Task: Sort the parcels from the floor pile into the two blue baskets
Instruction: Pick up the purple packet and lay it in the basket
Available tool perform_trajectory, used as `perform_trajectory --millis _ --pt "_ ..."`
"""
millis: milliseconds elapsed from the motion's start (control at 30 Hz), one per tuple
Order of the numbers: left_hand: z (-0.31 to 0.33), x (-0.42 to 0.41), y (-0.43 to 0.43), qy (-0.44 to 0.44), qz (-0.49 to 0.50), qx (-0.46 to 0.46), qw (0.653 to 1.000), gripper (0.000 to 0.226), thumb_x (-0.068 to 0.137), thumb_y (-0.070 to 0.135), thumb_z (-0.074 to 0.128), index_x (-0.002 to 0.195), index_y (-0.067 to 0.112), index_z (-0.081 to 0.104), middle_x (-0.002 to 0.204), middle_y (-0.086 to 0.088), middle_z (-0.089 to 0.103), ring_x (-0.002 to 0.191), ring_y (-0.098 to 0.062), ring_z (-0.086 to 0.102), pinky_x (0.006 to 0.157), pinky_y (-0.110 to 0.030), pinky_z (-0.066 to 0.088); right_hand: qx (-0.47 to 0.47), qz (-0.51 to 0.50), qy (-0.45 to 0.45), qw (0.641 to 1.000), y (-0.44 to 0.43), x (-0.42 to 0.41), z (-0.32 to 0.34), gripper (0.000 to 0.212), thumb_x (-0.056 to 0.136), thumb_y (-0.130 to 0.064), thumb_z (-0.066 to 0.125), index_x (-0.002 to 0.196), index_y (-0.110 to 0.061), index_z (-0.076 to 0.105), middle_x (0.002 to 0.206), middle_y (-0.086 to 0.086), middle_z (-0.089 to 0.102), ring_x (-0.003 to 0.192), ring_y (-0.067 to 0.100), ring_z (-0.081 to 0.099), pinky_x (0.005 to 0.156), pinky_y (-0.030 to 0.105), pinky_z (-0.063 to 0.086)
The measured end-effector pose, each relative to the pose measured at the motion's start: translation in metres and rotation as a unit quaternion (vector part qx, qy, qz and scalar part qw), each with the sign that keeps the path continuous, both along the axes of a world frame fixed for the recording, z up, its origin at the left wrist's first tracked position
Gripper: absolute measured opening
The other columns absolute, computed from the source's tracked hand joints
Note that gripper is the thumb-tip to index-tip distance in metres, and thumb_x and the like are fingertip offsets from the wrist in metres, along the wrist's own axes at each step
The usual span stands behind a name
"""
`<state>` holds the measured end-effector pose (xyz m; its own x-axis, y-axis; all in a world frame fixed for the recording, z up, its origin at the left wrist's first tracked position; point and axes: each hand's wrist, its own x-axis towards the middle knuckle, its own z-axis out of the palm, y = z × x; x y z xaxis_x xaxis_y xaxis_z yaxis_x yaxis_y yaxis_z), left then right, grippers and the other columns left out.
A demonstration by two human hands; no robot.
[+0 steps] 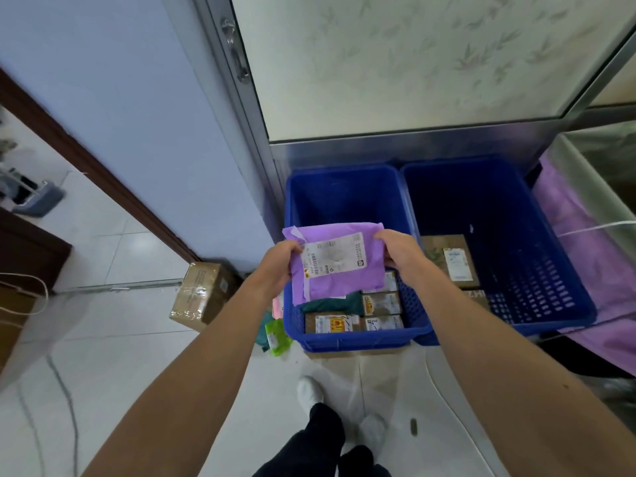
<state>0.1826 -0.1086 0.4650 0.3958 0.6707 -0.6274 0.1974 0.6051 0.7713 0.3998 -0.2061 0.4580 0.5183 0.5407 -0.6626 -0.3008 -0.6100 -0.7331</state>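
The purple parcel [339, 261] is held up in the air over the left blue basket [344, 191], with its flat face turned toward the camera. Its long side runs from left to right, tipped a little so the right end sits higher. It is a soft plastic bag, a bit wrinkled, with a white label [333, 255] stuck on the front; the label has a barcode and small print that is too blurry to read. The left hand [277, 266] pinches the left edge of the bag, thumb on the front. The right hand [399, 251] pinches the right edge the same way. So the bag sits between the two hands. Below it in the left basket lie a few brown boxes [382, 302] and something dark green [335, 302]. The right blue basket [499, 201] touches the left one and holds a brown box with a label [451, 259]. On the floor to the left stands a taped cardboard box [203, 296], and what may be a green bag [277, 335] lies by the basket.
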Motion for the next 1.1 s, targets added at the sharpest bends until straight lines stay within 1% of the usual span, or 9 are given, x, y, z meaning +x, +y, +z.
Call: perform_trajectory --millis 167,367,500,600,767,900,967,1033,1100 --pt "-0.024 0.014 0.016 0.022 -0.010 -0.004 1.000 0.017 0.091 0.013 0.047 0.100 0.011 0.061 0.103 -0.015 0.074 0.104 -0.031 0.068 0.094 -0.043 0.054 -0.023 -0.012 -0.006 1.000 0.010 0.008 -0.023 0.054 0.069 -0.030 0.061 0.118 -0.007 0.068 0.111 0.016 0.071 0.098 0.031 0.069 0.082 0.040 0.059" --pt "-0.060 0.035 0.046 0.011 0.000 -0.020 1.000 0.019 0.098 0.010 0.042 0.086 0.014 0.056 0.091 -0.009 0.073 0.078 -0.016 0.066 0.046 -0.019 0.047 -0.033 -0.036 -0.018 0.999 0.032 0.013 -0.047 0.038 0.082 -0.031 0.061 0.114 -0.013 0.070 0.114 0.011 0.071 0.103 0.030 0.069 0.092 0.047 0.057" --pt "-0.089 0.044 0.064 0.065 -0.001 0.038 0.997 0.015 0.097 0.007 0.045 0.092 0.013 0.057 0.084 -0.002 0.063 0.076 -0.012 0.059 0.050 -0.019 0.045 -0.042 -0.021 -0.015 0.999 0.041 0.013 -0.066 0.026 0.096 -0.024 0.055 0.115 -0.013 0.068 0.113 0.008 0.069 0.102 0.024 0.066 0.077 0.034 0.055" --pt "-0.116 0.048 0.069 0.104 -0.028 0.070 0.992 0.013 0.099 0.007 0.047 0.105 0.010 0.059 0.091 0.000 0.062 0.083 -0.011 0.059 0.056 -0.016 0.047 -0.069 -0.004 -0.014 0.998 0.045 0.018 -0.094 0.026 0.093 -0.021 0.054 0.111 -0.009 0.069 0.111 0.013 0.067 0.097 0.024 0.062 0.090 0.042 0.053" --pt "-0.178 0.057 0.067 0.157 -0.035 0.021 0.987 0.028 0.094 0.022 0.049 0.112 0.007 0.063 0.107 -0.012 0.068 0.088 -0.018 0.062 0.072 -0.032 0.045 -0.119 0.006 0.003 0.993 0.052 0.027 -0.158 0.030 0.093 -0.018 0.051 0.117 -0.009 0.067 0.113 0.012 0.068 0.101 0.029 0.066 0.091 0.044 0.057" --pt "-0.233 0.063 0.055 0.210 -0.037 0.039 0.976 0.031 0.103 0.033 0.044 0.117 0.011 0.060 0.106 -0.005 0.063 0.091 -0.019 0.058 0.085 -0.040 0.051 -0.135 0.062 0.003 0.989 0.046 0.031 -0.212 0.025 0.096 -0.015 0.048 0.106 -0.008 0.069 0.107 0.014 0.070 0.089 0.025 0.062 0.081 0.041 0.053" --pt "-0.259 0.065 0.052 0.228 -0.040 0.051 0.971 0.032 0.104 0.036 0.045 0.111 0.008 0.061 0.104 -0.011 0.063 0.088 -0.023 0.058 0.081 -0.043 0.050 -0.158 0.077 -0.003 0.984 0.044 0.034 -0.239 0.026 0.095 -0.015 0.048 0.105 -0.005 0.069 0.111 0.019 0.071 0.086 0.026 0.062 0.077 0.041 0.054" --pt "-0.284 0.065 0.049 0.253 -0.053 0.058 0.964 0.028 0.104 0.031 0.046 0.109 0.006 0.058 0.097 -0.013 0.059 0.082 -0.025 0.055 0.074 -0.037 0.043 -0.175 0.106 -0.008 0.979 0.043 0.035 -0.264 0.025 0.099 -0.017 0.046 0.104 -0.004 0.068 0.106 0.018 0.070 0.081 0.024 0.062 0.069 0.032 0.053" --pt "-0.308 0.062 0.048 0.280 -0.072 0.056 0.956 0.030 0.103 0.029 0.048 0.119 0.006 0.056 0.105 -0.013 0.059 0.093 -0.029 0.058 0.080 -0.036 0.046 -0.185 0.146 -0.018 0.972 0.041 0.034 -0.288 0.025 0.103 -0.018 0.043 0.095 -0.007 0.064 0.091 0.011 0.066 0.071 0.017 0.057 0.051 0.019 0.047"
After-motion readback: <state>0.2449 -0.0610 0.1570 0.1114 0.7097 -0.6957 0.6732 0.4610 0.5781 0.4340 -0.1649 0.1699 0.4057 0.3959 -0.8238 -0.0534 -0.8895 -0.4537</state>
